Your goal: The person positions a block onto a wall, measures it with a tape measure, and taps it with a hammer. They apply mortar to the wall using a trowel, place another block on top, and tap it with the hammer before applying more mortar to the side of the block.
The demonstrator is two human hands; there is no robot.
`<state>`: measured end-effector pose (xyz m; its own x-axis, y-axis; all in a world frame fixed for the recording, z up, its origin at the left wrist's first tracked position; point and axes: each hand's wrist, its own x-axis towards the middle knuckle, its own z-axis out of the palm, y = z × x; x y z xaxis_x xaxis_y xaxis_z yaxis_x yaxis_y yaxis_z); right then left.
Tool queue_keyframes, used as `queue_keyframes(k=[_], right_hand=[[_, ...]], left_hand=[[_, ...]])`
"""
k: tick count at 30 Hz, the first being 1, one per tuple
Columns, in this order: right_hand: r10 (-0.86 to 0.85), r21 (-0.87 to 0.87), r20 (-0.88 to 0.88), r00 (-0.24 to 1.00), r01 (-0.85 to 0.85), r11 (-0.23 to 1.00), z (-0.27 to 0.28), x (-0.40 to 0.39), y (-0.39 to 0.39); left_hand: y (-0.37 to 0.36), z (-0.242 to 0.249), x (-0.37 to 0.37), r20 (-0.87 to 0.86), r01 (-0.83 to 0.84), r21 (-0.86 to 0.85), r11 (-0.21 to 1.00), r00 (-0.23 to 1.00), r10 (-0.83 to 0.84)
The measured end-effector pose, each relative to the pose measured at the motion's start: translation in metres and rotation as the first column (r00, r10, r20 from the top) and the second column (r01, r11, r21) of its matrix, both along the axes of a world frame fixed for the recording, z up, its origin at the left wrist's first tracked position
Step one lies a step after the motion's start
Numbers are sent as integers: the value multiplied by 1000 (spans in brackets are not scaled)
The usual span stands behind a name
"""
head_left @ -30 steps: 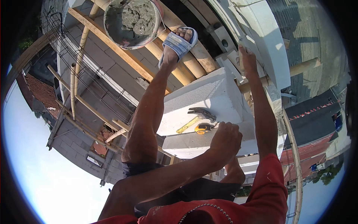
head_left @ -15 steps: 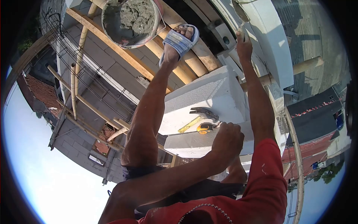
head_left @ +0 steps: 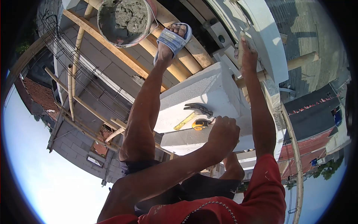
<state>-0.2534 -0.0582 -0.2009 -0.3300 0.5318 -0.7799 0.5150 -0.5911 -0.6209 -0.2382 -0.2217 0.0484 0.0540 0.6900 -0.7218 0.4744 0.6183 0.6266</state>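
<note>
My right hand [head_left: 248, 58] is stretched out along the white wall edge, its fingers closed round the pale handle of a trowel [head_left: 241, 12]. The trowel's blade lies beyond the hand, near the top edge of the view, and is hard to make out against the wall. My left hand [head_left: 225, 135] is a closed fist over the white blocks; what it holds, if anything, is hidden. Just left of that fist is a yellow and black tape measure [head_left: 201, 124]. A claw hammer [head_left: 198, 109] with a yellow handle lies beside the tape on the white block [head_left: 209, 87].
A bucket [head_left: 125, 22] of wet grey mortar stands on bamboo poles [head_left: 188, 59] at the upper left. My sandalled foot [head_left: 173, 39] rests on the poles beside it. Thin steel rebar [head_left: 89, 69] crosses the left side. Rooftops lie far below on the right.
My right hand has drawn back slightly toward me, and the trowel has turned in it. The view has shifted a little; the left fist stays beside the tape measure.
</note>
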Motion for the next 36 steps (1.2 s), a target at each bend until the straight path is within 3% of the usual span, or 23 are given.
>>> queue_keyframes(k=[2, 6, 9, 12, 15, 18, 20, 24, 26, 27, 29, 32, 36], right_hand=[[88, 69, 72, 993, -93, 993, 4, 12, -10], [303, 209, 57, 951, -308, 928, 13, 11, -14], [332, 357, 159, 930, -368, 859, 0, -6, -8], [243, 284, 85, 966, -257, 924, 3, -10, -15], [229, 376, 71, 971, -238, 896, 12, 8, -28], [327, 236, 104, 939, -343, 909, 38, 35, -24], [362, 281, 95, 927, -374, 884, 64, 51, -18], [423, 578, 40, 905, -367, 729, 78, 75, 23], [426, 590, 57, 903, -374, 715, 105, 56, 46], [392, 426, 77, 917, -386, 818, 133, 37, 58], [380, 199, 217, 899, -421, 885, 162, 20, 76], [294, 64, 151, 944, -306, 950, 173, 15, 86], [199, 144, 106, 974, -213, 966, 151, -12, 72]], left_hand=[[-1, -1, 0, 7, 0, -1, 1000, 1000, 0], [1, 1, -2, 18, 0, -9, 1000, 1000, 0], [4, -1, -3, 41, 2, -31, 1000, 999, -1], [5, -3, 1, 39, 1, -27, 1000, 999, 0], [2, -3, 2, 28, 2, -29, 1000, 1000, -1], [0, -2, 0, 27, 4, -19, 1000, 1000, -4], [-1, -2, 0, 22, 8, 3, 1000, 1000, -8], [3, 0, -6, 38, -4, 13, 1000, 999, 3], [4, 2, -6, 51, -14, 14, 1000, 999, 13], [3, 0, -4, 44, -13, 24, 1000, 999, 12], [5, -1, -5, 55, -15, 35, 999, 998, 13], [10, 2, -7, 88, -19, 40, 999, 996, 16], [11, 0, -8, 88, -33, 62, 998, 996, 27]])
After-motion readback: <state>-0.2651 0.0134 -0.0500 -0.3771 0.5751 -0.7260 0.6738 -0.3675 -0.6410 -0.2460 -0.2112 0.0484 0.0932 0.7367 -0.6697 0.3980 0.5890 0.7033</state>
